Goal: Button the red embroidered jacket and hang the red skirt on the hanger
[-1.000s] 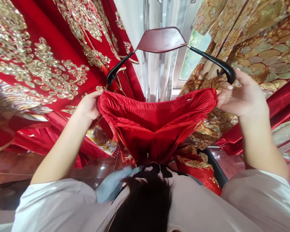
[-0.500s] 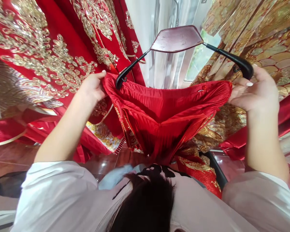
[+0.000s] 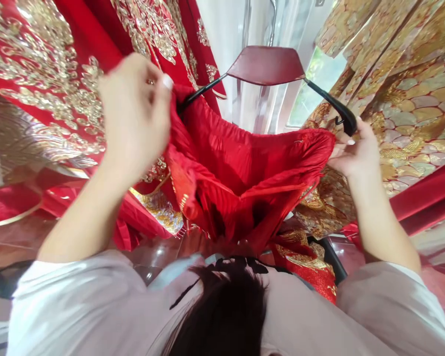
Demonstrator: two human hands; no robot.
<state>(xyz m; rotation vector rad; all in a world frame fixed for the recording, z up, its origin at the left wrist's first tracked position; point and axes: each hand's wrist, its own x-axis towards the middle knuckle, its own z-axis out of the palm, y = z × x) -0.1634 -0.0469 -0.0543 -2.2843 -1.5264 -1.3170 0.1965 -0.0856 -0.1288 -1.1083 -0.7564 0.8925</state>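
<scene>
A red skirt point(image 3: 226, 143) with a gathered waistband and gold trim hangs open in front of me. Its waistband's left side is in my left hand point(image 3: 135, 111), whose fingers are closed on the cloth and slightly blurred. A hanger point(image 3: 266, 65) with a maroon centre plate and black arms spans the waistband. Its left arm runs down into the cloth by my left hand, so that tip is hidden. At the right, my right hand point(image 3: 359, 148) closes around the black tip of the other arm, its fingers also touching the skirt's right edge.
Red garments with gold beadwork point(image 3: 92, 99) hang close on the left. A gold scale-patterned garment point(image 3: 411, 109) hangs on the right. Behind the hanger are a pale curtain point(image 3: 217, 29) and a metal rod. A red and gold cloth point(image 3: 307, 267) lies low by a black edge.
My left hand has risen and turned over, lifting the waistband's left side over the hanger arm. My right hand and the hanger's right end have shifted left and slightly down.
</scene>
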